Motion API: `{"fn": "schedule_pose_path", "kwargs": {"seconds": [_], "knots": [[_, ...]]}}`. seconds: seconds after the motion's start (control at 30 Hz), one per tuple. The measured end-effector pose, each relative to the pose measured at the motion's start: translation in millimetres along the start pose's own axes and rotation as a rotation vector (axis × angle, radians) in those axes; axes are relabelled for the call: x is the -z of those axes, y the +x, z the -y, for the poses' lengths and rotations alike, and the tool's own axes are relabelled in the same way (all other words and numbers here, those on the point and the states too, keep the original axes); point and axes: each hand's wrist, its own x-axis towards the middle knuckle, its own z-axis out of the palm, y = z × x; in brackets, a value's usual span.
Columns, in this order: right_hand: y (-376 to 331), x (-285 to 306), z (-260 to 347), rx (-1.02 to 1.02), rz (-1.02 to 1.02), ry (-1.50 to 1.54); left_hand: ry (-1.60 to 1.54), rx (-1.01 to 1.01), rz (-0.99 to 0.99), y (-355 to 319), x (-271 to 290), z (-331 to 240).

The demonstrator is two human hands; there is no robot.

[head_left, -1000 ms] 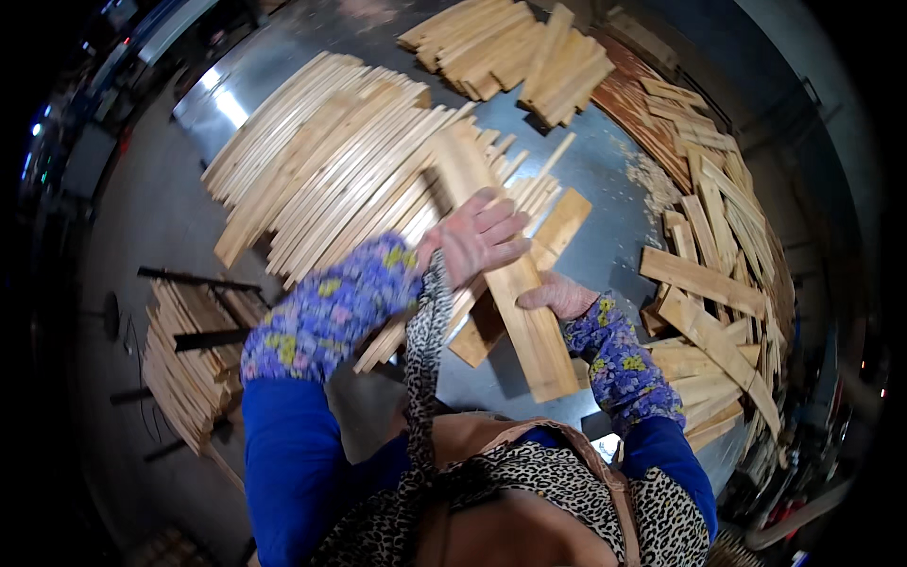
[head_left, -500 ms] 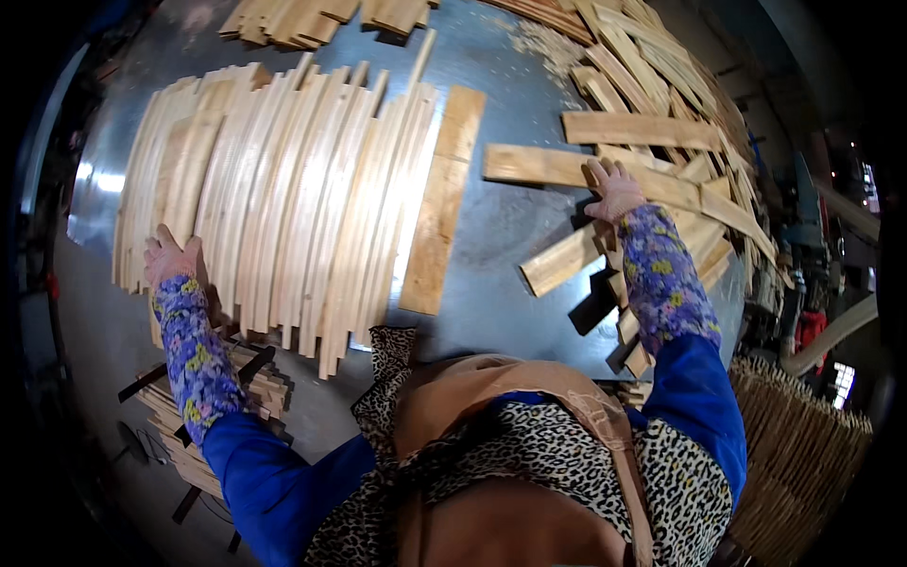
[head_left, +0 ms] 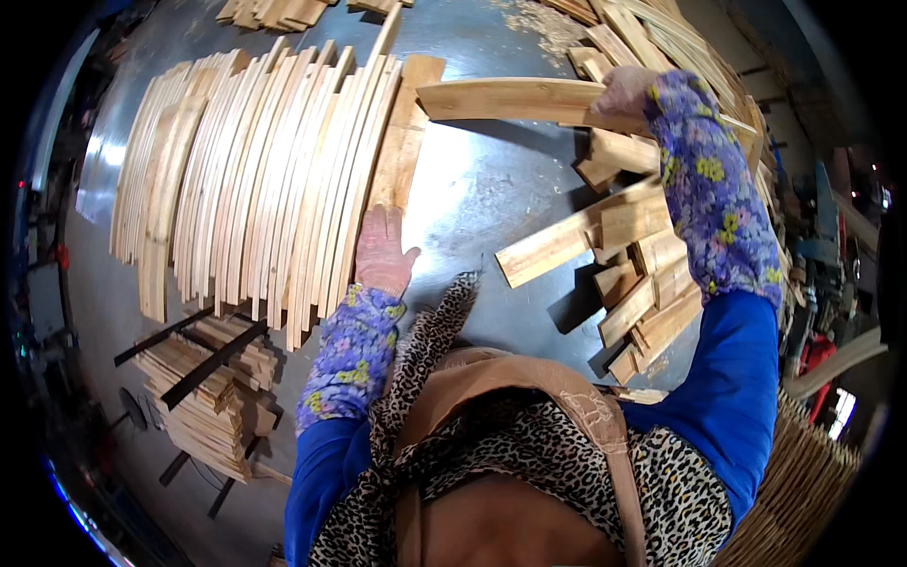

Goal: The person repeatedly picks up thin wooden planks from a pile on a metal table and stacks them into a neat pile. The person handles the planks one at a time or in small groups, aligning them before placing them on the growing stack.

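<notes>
My left hand (head_left: 383, 253) lies with fingers stretched out over the near end of a wide flat board (head_left: 404, 156). That board lies along the right side of a row of narrow wooden strips (head_left: 269, 180). Farther right and away from me, my right hand (head_left: 626, 93) grips the right part of a long wooden board (head_left: 510, 99). The board's left end is near the far part of the wide flat board, and a shadow falls beneath it. Another wide board (head_left: 170, 170) rests on top of the strips at the left.
Loose board pieces (head_left: 628, 227) lie in a jumble on the metal table (head_left: 468, 213) at the right. Behind them rises a larger wood pile (head_left: 652, 38). More boards (head_left: 274, 11) sit at the far edge. A stack of wood (head_left: 198, 397) stands low at the left.
My left hand has moved right, from the row's left side to the wide board. My right hand has taken hold of a long board and moved it away from me and left.
</notes>
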Motion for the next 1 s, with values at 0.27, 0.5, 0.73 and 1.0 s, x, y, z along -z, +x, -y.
{"fn": "schedule_pose_path", "kwargs": {"seconds": [0.27, 0.5, 0.73, 1.0], "knots": [[-87, -107, -6, 0.107, 0.246, 1.000, 0.093, -0.022, 0.023, 21, 11, -27], [-69, -197, 174, -0.123, -0.090, 1.049, -0.093, 0.041, -0.158, -29, 90, -38], [-52, -182, 365, 0.349, -0.110, 1.179, 0.114, -0.263, -0.353, -71, 56, 5], [-100, -293, 31, -0.435, -0.653, 0.598, -0.024, -0.361, -0.217, -31, 15, -80]]}}
